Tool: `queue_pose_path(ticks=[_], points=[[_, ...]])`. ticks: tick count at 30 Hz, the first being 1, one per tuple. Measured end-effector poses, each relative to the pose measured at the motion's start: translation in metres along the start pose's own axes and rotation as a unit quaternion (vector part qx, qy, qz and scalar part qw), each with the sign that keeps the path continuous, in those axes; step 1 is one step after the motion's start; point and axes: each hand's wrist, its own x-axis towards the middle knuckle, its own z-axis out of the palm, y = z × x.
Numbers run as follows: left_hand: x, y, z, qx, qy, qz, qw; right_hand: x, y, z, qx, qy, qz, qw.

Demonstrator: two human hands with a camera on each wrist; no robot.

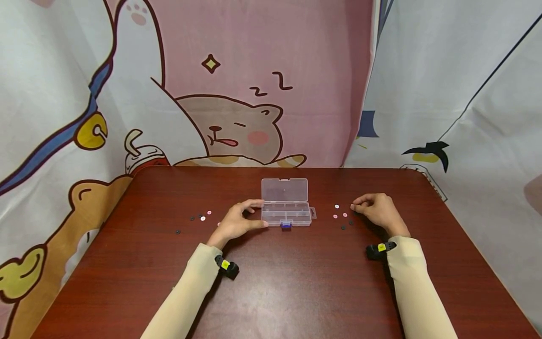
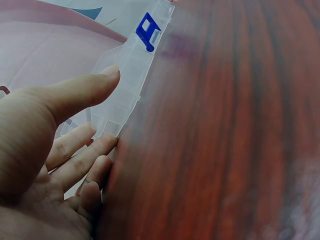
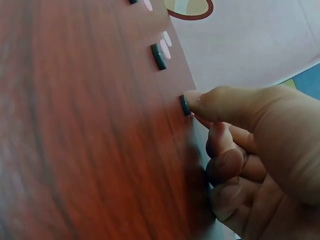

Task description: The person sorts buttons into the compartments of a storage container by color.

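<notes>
A clear plastic compartment box [image 1: 285, 215] stands on the table with its lid [image 1: 284, 190] raised at the back. A blue latch [image 2: 148, 32] is on its front edge. My left hand [image 1: 237, 221] holds the box's left end, thumb at the front corner and fingers toward the back. To the right of the box, my right hand [image 1: 378, 212] pinches a small black button [image 3: 185, 105] between thumb and forefinger, just by the tabletop. Beside it lie a white button [image 1: 337, 206], pink buttons [image 1: 335, 216] and black buttons [image 1: 343, 228].
On the left, more small buttons lie scattered: a white button [image 1: 203, 218], a pink button [image 1: 209, 213] and several dark ones, including a black button [image 1: 178, 231]. A brown wooden table [image 1: 296, 282] bears everything. Printed curtains [image 1: 322, 70] hang behind it.
</notes>
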Motion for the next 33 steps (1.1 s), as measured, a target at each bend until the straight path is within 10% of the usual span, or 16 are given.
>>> queue_pose_path(ticks=[33], points=[[-0.0012,0.0009,-0.0004,0.001,0.001,-0.003,1.0000,0.0015,-0.0048,0.0031,0.018,0.040,-0.014,0.9989]])
